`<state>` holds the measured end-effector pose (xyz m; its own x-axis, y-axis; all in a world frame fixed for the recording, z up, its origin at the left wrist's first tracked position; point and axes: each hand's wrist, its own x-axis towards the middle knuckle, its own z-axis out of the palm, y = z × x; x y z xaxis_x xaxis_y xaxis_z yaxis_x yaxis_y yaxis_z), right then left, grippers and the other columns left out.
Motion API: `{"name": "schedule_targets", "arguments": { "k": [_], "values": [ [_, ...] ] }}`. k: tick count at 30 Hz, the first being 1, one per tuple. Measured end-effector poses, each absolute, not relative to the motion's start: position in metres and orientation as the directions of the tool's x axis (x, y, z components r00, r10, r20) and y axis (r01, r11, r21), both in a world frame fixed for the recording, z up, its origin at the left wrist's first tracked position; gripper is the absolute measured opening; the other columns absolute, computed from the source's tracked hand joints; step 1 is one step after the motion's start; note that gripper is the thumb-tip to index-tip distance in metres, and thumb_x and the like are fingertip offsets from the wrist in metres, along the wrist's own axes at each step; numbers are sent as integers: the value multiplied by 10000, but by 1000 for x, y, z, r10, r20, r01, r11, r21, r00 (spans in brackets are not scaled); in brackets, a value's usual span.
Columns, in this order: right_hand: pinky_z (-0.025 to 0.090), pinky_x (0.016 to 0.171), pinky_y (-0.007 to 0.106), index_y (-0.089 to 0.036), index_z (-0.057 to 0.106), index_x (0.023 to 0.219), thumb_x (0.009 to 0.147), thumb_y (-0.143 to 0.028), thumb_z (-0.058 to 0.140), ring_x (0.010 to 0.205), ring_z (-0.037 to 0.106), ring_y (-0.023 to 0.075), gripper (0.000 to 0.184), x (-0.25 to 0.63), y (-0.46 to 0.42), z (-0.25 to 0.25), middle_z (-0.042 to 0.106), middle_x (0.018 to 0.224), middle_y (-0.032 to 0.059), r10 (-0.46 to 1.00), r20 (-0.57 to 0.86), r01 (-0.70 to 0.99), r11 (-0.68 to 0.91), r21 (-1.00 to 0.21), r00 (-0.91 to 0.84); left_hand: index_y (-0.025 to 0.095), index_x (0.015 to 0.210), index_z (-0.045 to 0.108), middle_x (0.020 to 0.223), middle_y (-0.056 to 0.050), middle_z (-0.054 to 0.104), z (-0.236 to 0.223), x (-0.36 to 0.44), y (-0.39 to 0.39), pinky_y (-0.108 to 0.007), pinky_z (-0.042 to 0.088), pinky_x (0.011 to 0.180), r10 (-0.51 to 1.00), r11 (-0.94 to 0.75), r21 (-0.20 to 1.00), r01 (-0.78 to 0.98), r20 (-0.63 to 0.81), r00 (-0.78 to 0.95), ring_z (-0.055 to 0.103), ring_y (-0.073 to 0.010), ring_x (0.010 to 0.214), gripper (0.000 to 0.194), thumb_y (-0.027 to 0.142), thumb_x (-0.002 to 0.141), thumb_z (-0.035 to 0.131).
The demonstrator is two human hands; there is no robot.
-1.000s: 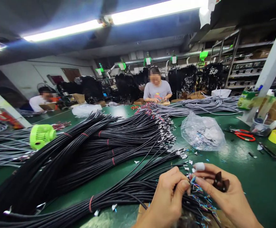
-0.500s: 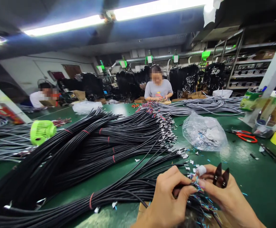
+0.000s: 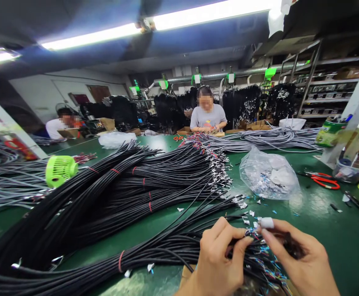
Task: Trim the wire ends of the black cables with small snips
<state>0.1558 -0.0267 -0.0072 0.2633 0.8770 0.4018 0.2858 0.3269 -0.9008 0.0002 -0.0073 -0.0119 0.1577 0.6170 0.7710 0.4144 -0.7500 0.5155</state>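
Note:
My left hand pinches the end of a black cable between thumb and forefinger. Thin coloured wires stick out past those fingertips. Right beside them is my right hand, its thumb and white-wrapped fingertip close to the wires; whether they touch is too small to tell. Dark, blurred cutters rest in the palm of that hand. Under both hands spread more stripped wire ends in blue, red and white. They belong to a bundle of black cables tied with a red band.
Larger black cable bundles lie to the left on the green table. A clear plastic bag of scraps, red-handled scissors and a green fan stand around. Across the table sits a person; another is far left.
My right hand has turned, so the cutter blades that pointed up now lie in the palm, blurred. The left hand keeps its pinch, and the view has shifted slightly.

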Motion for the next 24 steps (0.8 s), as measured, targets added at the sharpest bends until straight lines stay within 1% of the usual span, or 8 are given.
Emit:
{"name": "schedule_targets", "arguments": {
  "k": [4,6,10,15,18,21,23,24],
  "values": [
    [432,377,181,-219,712,917,715,-300,693,413,526,112,218,158,-25,-10,570,491,-51,863,470,356,386,-851,187,140,762,617,607,-15,559,-16,1,-8,-247,323,493,529,-793,392,467,822,209,504,-121,540,132,25,785,554],
    [472,402,179,-209,716,881,713,-296,702,441,572,120,190,158,-24,-12,637,558,-31,861,481,374,397,-838,165,141,760,616,602,-14,564,-17,1,-8,-255,311,487,520,-796,373,477,825,223,498,-122,532,133,27,789,552],
    [551,530,168,-212,711,845,736,-260,691,584,689,155,120,160,-22,-16,732,727,-3,816,560,419,462,-781,145,136,732,616,616,-23,575,-15,3,-9,-237,336,497,605,-761,486,429,770,203,517,-122,555,110,54,784,564],
    [529,525,187,-256,705,874,732,-162,686,502,662,131,171,160,-30,-24,737,701,-23,611,788,663,561,-496,73,120,714,624,628,-44,575,-13,4,-9,-218,371,512,710,-693,623,363,677,194,529,-126,575,123,106,806,543],
    [528,600,225,-288,697,933,747,-81,619,576,683,150,290,155,-37,-29,742,747,-19,486,873,672,638,-376,27,118,692,626,618,-43,565,-8,3,-9,-207,374,509,764,-641,694,327,618,187,511,-115,557,172,129,827,521],
    [518,568,204,-286,673,952,747,-93,629,569,676,145,284,160,-37,-25,731,728,-23,497,865,695,601,-395,61,122,665,636,601,-38,549,-1,1,-9,-194,372,484,796,-605,743,286,573,195,504,-112,546,198,174,827,536],
    [485,462,159,-267,644,951,780,-169,628,442,611,107,198,167,-31,-17,673,599,-53,586,805,708,529,-468,94,122,646,635,598,-37,541,4,-2,-10,-178,362,447,822,-570,777,268,540,183,503,-108,533,195,210,806,568],
    [463,412,141,-261,623,986,809,-216,605,393,573,93,184,171,-27,-13,629,548,-69,652,757,690,526,-498,49,122,641,633,600,-37,539,5,-3,-10,-170,356,428,835,-551,791,267,523,172,504,-108,529,191,224,794,583]
  ]
}}
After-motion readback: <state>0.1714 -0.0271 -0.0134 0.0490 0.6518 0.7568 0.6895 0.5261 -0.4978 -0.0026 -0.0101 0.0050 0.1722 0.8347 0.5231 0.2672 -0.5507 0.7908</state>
